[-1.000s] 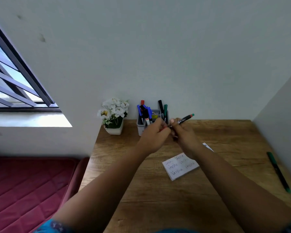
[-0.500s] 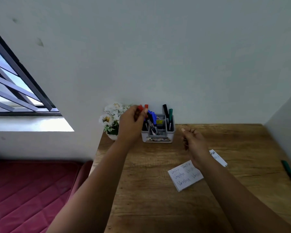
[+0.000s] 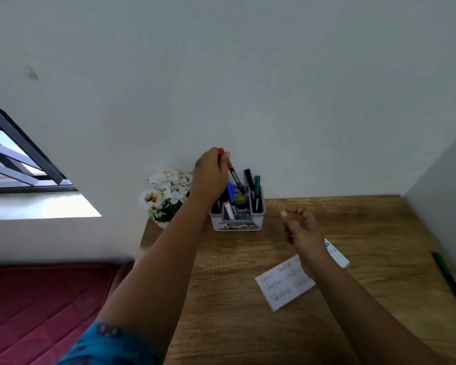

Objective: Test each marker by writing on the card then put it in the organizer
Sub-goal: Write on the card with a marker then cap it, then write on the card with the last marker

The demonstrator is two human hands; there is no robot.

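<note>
I see the left hand [image 3: 211, 177] pinching the red marker [image 3: 234, 175] tip-down over the organizer [image 3: 237, 219] at twelve o'clock to slot it in, while the right hand [image 3: 300, 227] hangs loosely curled, holding nothing.

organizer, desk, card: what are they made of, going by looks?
Organizer: looks like moulded grey plastic, smooth matte walls, printed label on the front.
Desk: wood or wood-look laminate; brown grain lines, low sheen, can't tell which.
Card: white paper or thin card, matte, handwriting on it.

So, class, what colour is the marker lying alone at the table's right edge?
Green marker, seen in the head view.
</note>
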